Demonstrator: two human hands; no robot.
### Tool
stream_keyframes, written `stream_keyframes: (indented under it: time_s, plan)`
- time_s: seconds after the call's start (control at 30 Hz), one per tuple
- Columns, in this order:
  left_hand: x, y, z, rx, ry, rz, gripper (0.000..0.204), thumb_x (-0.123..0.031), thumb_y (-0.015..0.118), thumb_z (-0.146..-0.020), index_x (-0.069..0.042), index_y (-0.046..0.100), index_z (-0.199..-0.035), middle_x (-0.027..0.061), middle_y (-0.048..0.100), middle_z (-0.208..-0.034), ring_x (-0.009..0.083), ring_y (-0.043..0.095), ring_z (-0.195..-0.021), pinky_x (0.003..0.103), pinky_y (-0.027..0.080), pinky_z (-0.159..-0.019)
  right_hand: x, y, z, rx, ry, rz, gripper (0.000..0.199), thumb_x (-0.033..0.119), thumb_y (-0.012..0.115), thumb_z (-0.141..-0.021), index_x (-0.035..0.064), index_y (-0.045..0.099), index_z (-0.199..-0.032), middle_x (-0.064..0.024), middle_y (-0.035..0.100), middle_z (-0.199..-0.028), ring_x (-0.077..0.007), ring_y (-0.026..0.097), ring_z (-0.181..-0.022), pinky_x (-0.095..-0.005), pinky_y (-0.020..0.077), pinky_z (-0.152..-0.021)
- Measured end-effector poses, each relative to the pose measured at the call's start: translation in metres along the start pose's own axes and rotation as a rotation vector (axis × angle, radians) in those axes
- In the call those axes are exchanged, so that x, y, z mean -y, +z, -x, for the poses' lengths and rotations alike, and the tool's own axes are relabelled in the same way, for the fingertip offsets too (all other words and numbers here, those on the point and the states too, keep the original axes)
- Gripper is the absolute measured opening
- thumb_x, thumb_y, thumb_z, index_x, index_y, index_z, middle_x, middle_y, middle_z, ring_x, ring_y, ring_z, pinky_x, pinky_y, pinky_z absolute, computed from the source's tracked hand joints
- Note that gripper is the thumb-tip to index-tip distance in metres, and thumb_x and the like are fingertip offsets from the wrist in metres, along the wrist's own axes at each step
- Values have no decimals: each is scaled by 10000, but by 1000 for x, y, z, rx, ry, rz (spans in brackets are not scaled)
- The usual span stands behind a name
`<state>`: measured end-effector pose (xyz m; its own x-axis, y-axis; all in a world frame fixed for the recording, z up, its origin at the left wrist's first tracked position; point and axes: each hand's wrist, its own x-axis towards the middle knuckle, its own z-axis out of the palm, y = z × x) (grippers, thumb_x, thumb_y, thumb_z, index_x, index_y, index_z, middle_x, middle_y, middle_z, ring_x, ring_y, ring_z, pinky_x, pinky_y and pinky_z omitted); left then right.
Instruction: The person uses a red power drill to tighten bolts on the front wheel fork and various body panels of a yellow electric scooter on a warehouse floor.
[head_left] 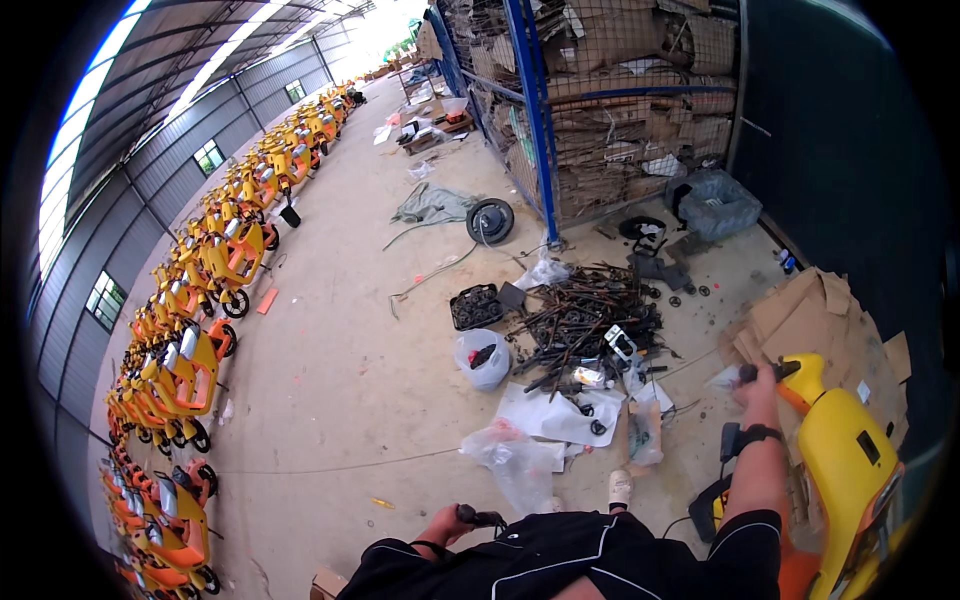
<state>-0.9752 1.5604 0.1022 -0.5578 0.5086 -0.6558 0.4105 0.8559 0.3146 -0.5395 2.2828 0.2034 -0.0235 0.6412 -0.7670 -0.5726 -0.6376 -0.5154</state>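
Note:
At the right stands a yellow and orange scooter (850, 450), partly cut off by the dark rim of the picture. My right hand (762, 388) is closed around a black handlebar grip (748, 373) beside its yellow front part. Low in the middle, my left hand (442, 526) is wrapped on a black handle (482, 518); my shirt hides where this handle leads. Both arms are spread wide, the right one reaching farther forward.
Ahead lies a heap of dark rods (590, 320) with a black crate (476, 306), a white bucket (482, 358) and plastic sheets (512, 460). Flattened cardboard (800, 310) lies at right. Yellow scooters (200, 370) line the left. A blue-framed cage (540, 120) holds cardboard.

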Motion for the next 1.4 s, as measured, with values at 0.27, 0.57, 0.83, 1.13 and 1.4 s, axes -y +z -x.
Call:
stream_keyframes:
  time_s: [0.27, 0.57, 0.83, 1.13, 1.4]
  plan:
    - [36, -16, 3, -84, -34, 103, 608, -312, 880, -617, -45, 679, -1125, 190, 731, -1057, 377, 694, -1019, 440, 557, -885, -48, -18, 35, 152, -332, 95, 404, 435, 663, -931, 145, 583, -1201, -39, 680, -1016, -187, 655, -882, -327, 433, -662]
    - [38, -3, 52, -52, -138, 164, 560, -353, 839, -642, -45, 717, -1093, 182, 751, -1027, 336, 725, -983, 428, 569, -858, -215, -287, 82, 109, -317, 2117, 429, 312, 679, -829, 17, 722, -1137, -258, 690, -1168, -401, 657, -1117, -462, 514, -985]
    - [91, 42, -26, 24, 0, 93, 669, -505, 888, -607, -72, 734, -1093, 147, 760, -1051, 312, 729, -1007, 430, 567, -865, -279, -515, 137, 361, -196, 1871, 251, 244, 632, -886, 39, 767, -938, -149, 730, -848, -312, 713, -812, -441, 570, -745]
    - [-22, 2, -83, 37, 284, -249, 629, -409, 859, -642, -39, 676, -1116, 211, 731, -1073, 371, 706, -1026, 477, 560, -888, -256, -360, 203, -106, -445, 1683, 376, 316, 632, -857, 46, 711, -1107, -199, 719, -1087, -383, 675, -1037, -451, 537, -911]
    - [-249, -24, -15, -59, 1034, -328, 417, -261, 832, -712, -87, 656, -1047, 164, 674, -1113, 414, 657, -1013, 485, 547, -855, -251, -236, 222, 382, -818, 1765, 669, 371, 741, -787, 65, 569, -1356, -180, 601, -1342, -366, 550, -1265, -444, 466, -1037]
